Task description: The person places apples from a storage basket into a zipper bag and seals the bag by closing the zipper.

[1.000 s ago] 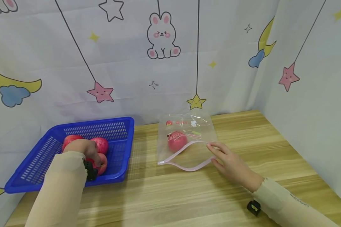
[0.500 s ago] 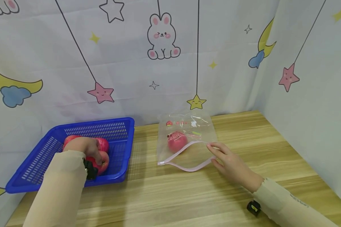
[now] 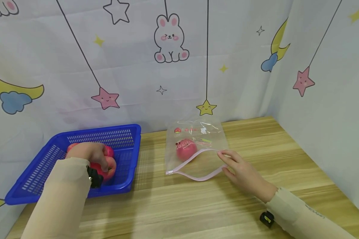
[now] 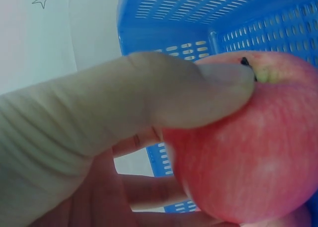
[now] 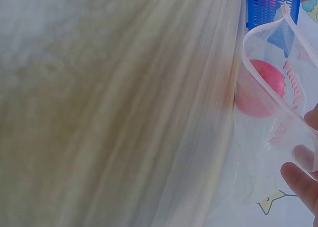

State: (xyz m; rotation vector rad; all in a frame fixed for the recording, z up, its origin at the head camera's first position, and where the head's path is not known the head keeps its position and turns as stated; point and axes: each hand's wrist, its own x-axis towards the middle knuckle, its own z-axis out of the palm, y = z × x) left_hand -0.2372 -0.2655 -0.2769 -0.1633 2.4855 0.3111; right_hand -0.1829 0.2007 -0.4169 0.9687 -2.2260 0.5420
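At the left, my left hand [image 3: 92, 154] reaches into a blue basket [image 3: 128, 169] and grips an apple [image 3: 109, 167]. The left wrist view shows the thumb across the top of this red apple [image 4: 253, 147], near its stem, with fingers beneath. A clear zip bag [image 3: 173, 159] lies flat on the table, its pink-edged mouth spread toward me. Inside it is one red apple [image 3: 186, 151]. My right hand [image 3: 246, 174] holds the right end of the bag's mouth, thumb at the near lip and fingers at the far lip. The right wrist view shows a fingertip [image 5: 302, 156] through the plastic.
More red apples [image 3: 109, 151] sit in the basket, partly hidden by my left hand. The wooden table [image 3: 173, 212] meets a patterned cloth wall [image 3: 137, 76] behind and another on the right. A sleeve covers much of the right wrist view.
My left hand has shifted slightly right and up with the apple, which shows more beside the fingers. My right hand and the zip bag have stayed in place.
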